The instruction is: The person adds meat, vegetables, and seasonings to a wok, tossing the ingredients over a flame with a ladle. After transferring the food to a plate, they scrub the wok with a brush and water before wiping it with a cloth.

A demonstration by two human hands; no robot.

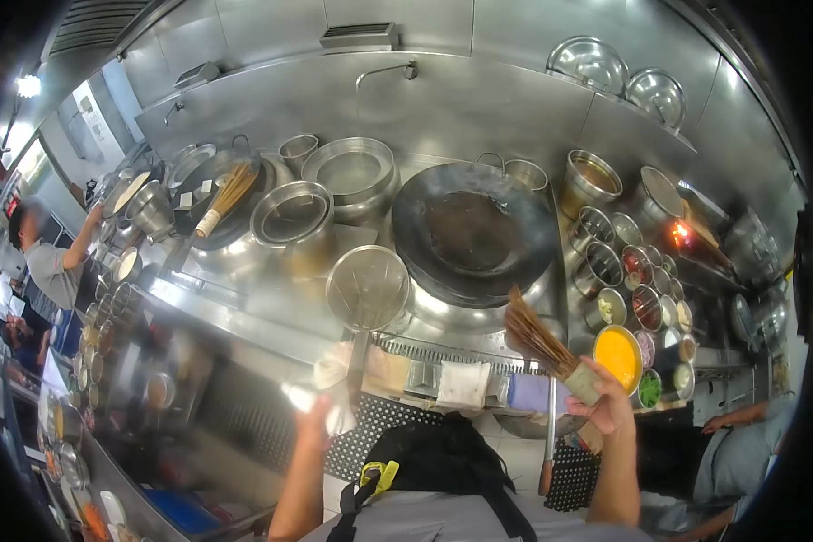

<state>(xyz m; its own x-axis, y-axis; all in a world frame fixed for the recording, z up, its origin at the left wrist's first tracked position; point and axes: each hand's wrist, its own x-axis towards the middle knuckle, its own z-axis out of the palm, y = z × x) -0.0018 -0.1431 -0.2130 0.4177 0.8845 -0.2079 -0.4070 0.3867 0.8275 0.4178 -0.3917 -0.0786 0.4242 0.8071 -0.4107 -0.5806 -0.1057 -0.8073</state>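
Observation:
My right hand (610,406) is wrapped round the bound handle of a bamboo brush (548,339), whose bristles point up and left toward the large black wok (474,230). On the left, my left hand (314,423) holds a white cloth (334,384), blurred by motion, beside the handle of a round mesh strainer (368,287). A ladle handle (552,425) hangs over the counter's front edge near my right hand. The wok holds a little dark liquid.
Steel pots (292,217) stand left of the wok; a second brush (228,197) lies on another wok. Ingredient bowls and a yellow-filled bowl (617,357) are at right. One person (54,262) works at far left, another (741,452) at lower right.

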